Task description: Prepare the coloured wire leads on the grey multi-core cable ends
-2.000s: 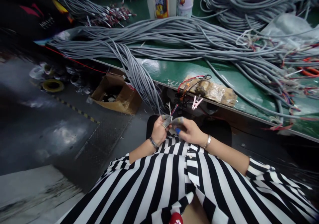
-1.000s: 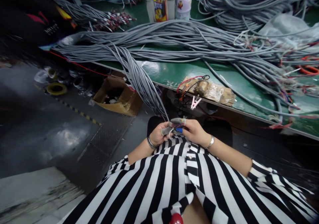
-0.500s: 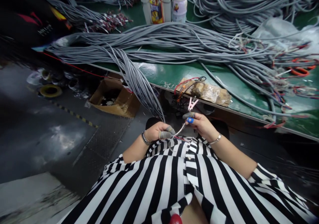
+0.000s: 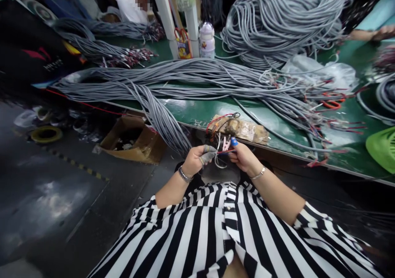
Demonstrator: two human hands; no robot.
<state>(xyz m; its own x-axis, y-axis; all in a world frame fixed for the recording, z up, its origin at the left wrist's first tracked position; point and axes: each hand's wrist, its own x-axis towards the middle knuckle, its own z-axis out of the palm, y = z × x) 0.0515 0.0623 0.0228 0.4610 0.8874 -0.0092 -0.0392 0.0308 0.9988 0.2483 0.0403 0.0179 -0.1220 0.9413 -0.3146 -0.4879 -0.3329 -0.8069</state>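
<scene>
My left hand (image 4: 195, 161), with grey covers on its fingertips, is closed on the end of a grey cable (image 4: 173, 131) that hangs off the green table's edge. Thin coloured wires (image 4: 219, 153) fan out of that end. My right hand (image 4: 243, 156), with a blue cover on one fingertip, pinches one red wire and holds it taut between the two hands. Both hands hover just below the table edge, above my striped lap. A small taped board with clips and red and black leads (image 4: 240, 129) lies right behind them.
Thick bundles of grey cable (image 4: 200, 78) cover the green table (image 4: 200, 109), with a big coil (image 4: 277, 22) at the back. Bottles and a white post stand at the far middle. An open cardboard box (image 4: 131, 140) sits on the floor at left. Other people work beyond the table.
The view has tilted up, showing more of the table's far side. My hands have risen towards the table edge, and the right hand now draws a red wire out sideways from the cable end.
</scene>
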